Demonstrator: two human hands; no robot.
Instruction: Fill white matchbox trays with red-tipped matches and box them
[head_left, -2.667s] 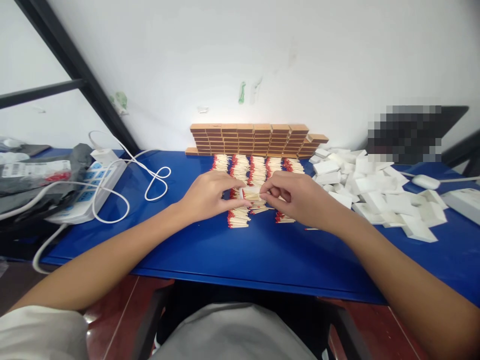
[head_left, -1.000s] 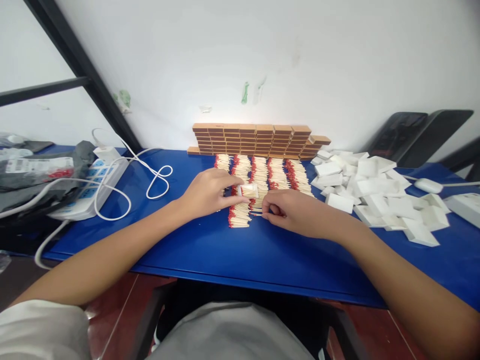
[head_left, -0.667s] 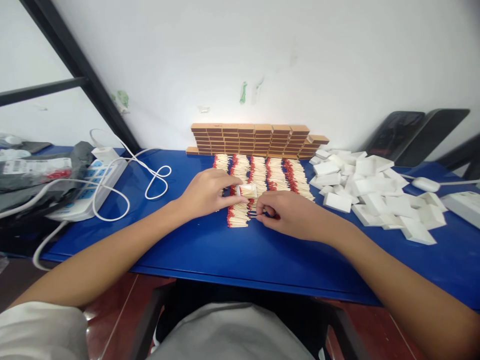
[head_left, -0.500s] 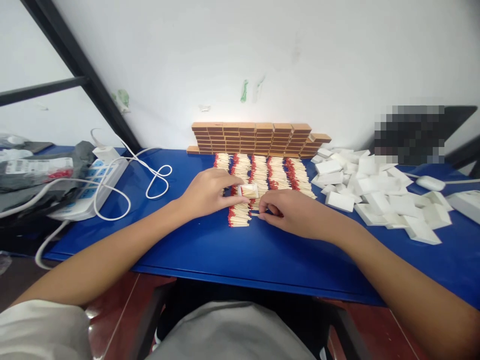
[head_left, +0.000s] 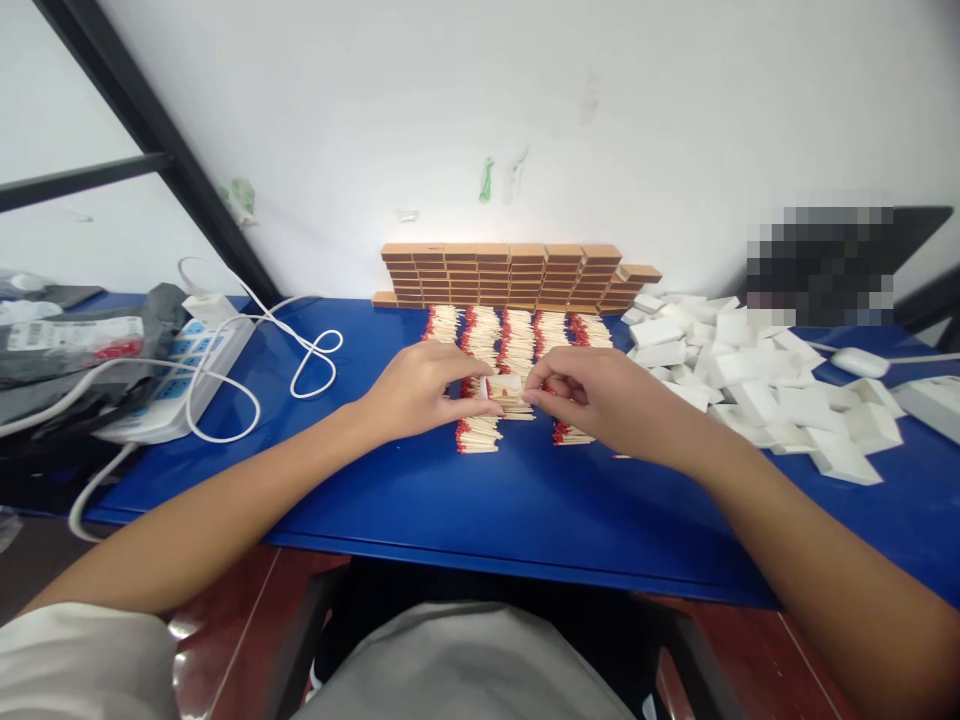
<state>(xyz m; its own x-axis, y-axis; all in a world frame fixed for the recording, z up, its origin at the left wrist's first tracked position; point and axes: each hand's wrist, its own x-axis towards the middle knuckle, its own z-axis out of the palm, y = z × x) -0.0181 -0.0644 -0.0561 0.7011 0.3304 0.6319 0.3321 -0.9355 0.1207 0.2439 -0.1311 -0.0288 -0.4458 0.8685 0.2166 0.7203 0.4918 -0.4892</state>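
My left hand (head_left: 431, 390) grips a small white matchbox tray (head_left: 503, 383) between thumb and fingers, holding it above the rows of matches. A few matchsticks lie inside the tray. At its right end, my right hand (head_left: 581, 395) is closed in a pinch, its fingertips around the end of a matchstick that is mostly hidden. Red-tipped matches (head_left: 478, 435) are laid out in several columns on the blue table (head_left: 420, 500), heads to the left. My hands and the tray cover parts of the middle columns.
Behind the matches, brown matchboxes (head_left: 495, 265) are stacked against the wall. A heap of white trays (head_left: 757, 370) lies to the right. On the left are a power strip (head_left: 217, 360), a looped white cable (head_left: 311, 345) and a dark plastic package (head_left: 75, 335).
My right hand has moved up with a matchstick from below the tray to the tray's right end. My left hand still holds the tray in nearly the same place.
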